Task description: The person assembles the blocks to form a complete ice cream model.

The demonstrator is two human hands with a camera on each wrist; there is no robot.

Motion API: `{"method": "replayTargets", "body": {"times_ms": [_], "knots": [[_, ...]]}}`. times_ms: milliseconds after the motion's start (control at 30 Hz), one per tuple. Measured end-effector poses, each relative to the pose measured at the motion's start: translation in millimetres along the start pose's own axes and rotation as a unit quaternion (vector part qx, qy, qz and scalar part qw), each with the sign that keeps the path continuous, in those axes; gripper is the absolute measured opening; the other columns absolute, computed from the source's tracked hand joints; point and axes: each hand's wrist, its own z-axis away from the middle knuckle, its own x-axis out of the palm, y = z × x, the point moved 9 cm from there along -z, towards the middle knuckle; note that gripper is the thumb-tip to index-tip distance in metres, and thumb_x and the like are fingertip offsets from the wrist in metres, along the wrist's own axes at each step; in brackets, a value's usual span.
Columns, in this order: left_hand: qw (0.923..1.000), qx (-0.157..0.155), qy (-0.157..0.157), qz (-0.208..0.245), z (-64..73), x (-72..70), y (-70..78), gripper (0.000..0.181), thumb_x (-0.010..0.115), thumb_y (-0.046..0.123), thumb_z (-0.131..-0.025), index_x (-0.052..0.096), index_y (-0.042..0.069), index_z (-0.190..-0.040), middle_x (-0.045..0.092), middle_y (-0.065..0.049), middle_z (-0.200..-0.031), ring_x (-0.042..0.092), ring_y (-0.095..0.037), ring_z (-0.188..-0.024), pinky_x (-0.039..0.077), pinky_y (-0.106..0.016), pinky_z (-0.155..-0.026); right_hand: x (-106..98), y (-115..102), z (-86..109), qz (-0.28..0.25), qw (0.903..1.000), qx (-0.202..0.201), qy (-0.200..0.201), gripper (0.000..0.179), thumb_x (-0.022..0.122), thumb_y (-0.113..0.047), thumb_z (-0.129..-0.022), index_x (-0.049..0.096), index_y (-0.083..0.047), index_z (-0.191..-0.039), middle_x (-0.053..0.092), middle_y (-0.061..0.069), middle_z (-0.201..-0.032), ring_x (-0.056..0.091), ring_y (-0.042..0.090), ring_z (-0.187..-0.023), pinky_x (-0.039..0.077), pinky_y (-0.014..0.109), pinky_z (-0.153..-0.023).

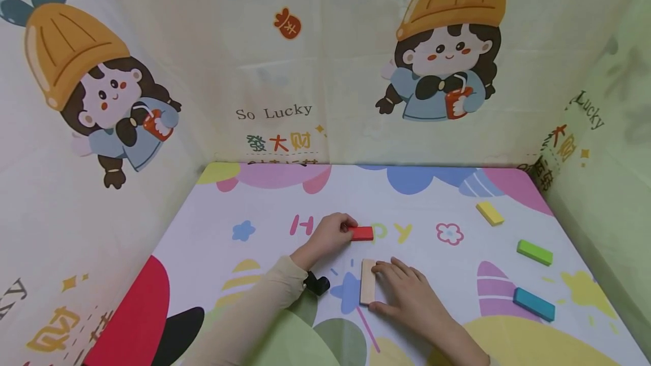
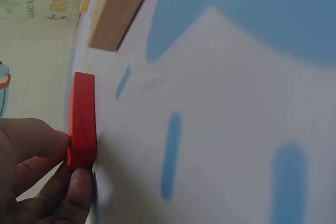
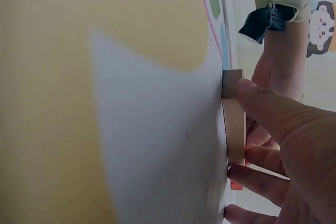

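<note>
Here, red block: flat on the printed mat, near the middle of the head frame, in the row of pink and yellow-green letters; its left end is covered by fingers.
Left hand: thumb and fingertips curled in and pinching that end, with hardly any opening beyond the block's own width. The left wrist view shows the thumb at the side and fingertips round the lower end, which the back of the hand hides in the head view.
Plain wooden block: just below the red one in the head frame, long side running up and down the picture, the two apart; it sits at the upper left in the left wrist view.
Right hand: fingers spread fairly wide, holding the wooden block between thumb at the lower end and fingertips near the upper end. The right wrist view shows the thumb overlapping the end face; only a scrap of red appears beyond.
Coloured blocks: yellow block, green block and blue block, well apart down the right of the head frame.
Wrist device: dark, below the left hand; its strap shows in the right wrist view.
Backdrop: cartoon-printed cloth across the upper frame.
</note>
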Motion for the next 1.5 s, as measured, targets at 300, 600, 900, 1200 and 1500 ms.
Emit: {"method": "replayTargets", "body": {"times_ms": [300, 600, 900, 1200, 1500], "knots": [[0.9995, 0.028, -0.013, 0.006, 12.6, 8.1, 10.5, 0.019, 0.071, 0.008, -0.092, 0.077, 0.009, -0.110, 0.071, -0.002, -0.101, 0.058, -0.011, -0.084, 0.051, -0.023, -0.078, -2, 0, 3.5, -0.002, 1.0000, 0.007, -0.005, 0.065, 0.086, -0.045, -0.081, 0.061, -0.018, -0.134, 0.065, 0.004, -0.138, 0.053, 0.038, -0.138, 0.042, 0.063, -0.107], [0.9993, 0.028, -0.021, 0.010, 21.7, 12.2, 18.3, 0.019, 0.071, 0.009, -0.093, 0.077, 0.010, -0.111, 0.070, -0.001, -0.101, 0.057, -0.010, -0.085, 0.050, -0.023, -0.077, -3, 1, 3.2, -0.006, 1.0000, -0.007, 0.004, 0.063, 0.085, -0.043, -0.082, 0.061, -0.018, -0.134, 0.066, 0.003, -0.136, 0.054, 0.037, -0.137, 0.044, 0.064, -0.105], [0.9988, 0.027, -0.037, 0.015, 32.4, 18.6, 21.0, 0.019, 0.072, 0.009, -0.093, 0.076, 0.010, -0.111, 0.068, 0.001, -0.099, 0.056, -0.008, -0.082, 0.051, -0.021, -0.075, -1, 0, 3.5, -0.008, 0.9999, 0.006, -0.005, 0.065, 0.086, -0.043, -0.081, 0.061, -0.018, -0.136, 0.065, 0.003, -0.139, 0.053, 0.038, -0.139, 0.043, 0.064, -0.107], [0.9982, 0.034, -0.033, -0.037, 38.6, 22.3, 24.1, 0.022, 0.070, 0.010, -0.094, 0.075, 0.011, -0.115, 0.063, 0.001, -0.101, 0.056, -0.011, -0.087, 0.052, -0.021, -0.077, 0, -1, 2.6, -0.009, 0.9998, 0.012, -0.014, 0.065, 0.086, -0.043, -0.081, 0.061, -0.017, -0.136, 0.064, 0.003, -0.140, 0.052, 0.038, -0.139, 0.043, 0.063, -0.107], [0.9497, 0.211, -0.064, -0.222, 74.7, 28.8, 50.8, 0.039, 0.069, 0.029, -0.097, 0.068, 0.011, -0.131, 0.058, -0.004, -0.144, 0.054, -0.019, -0.135, 0.044, -0.029, -0.113, -2, -2, 6.9, -0.002, 0.9999, -0.013, -0.008, 0.065, 0.084, -0.044, -0.083, 0.060, -0.018, -0.138, 0.064, 0.003, -0.140, 0.053, 0.037, -0.138, 0.045, 0.062, -0.106]]}}
